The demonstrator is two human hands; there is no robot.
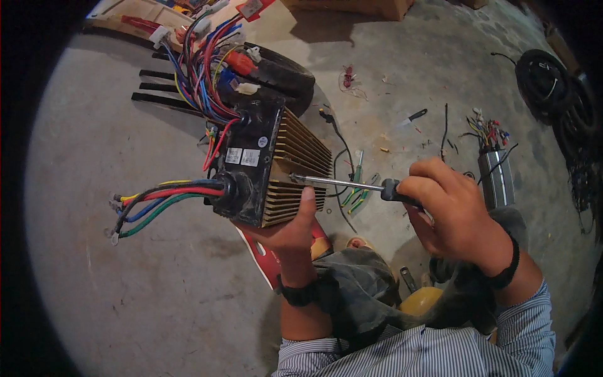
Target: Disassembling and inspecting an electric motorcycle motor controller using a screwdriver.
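Observation:
My left hand (290, 229) holds up a black motor controller box (251, 166) with gold ribbed fins (303, 164) on its side, my thumb resting on the fins. Thick coloured cables (160, 200) stick out of its near end to the left, and a bundle of thin coloured wires (204, 69) with connectors spreads from its far end. My right hand (449, 210) grips a screwdriver (352, 183) by its black handle. The metal shaft points left, and its tip touches the finned side of the box.
On the concrete floor lie a black wheel (282, 75), a second silver controller with wires (496, 176), green-handled tools (357, 188), a small knife (411, 117), loose wire scraps, tyres (546, 81) at far right, and a cardboard box (364, 6) at the top.

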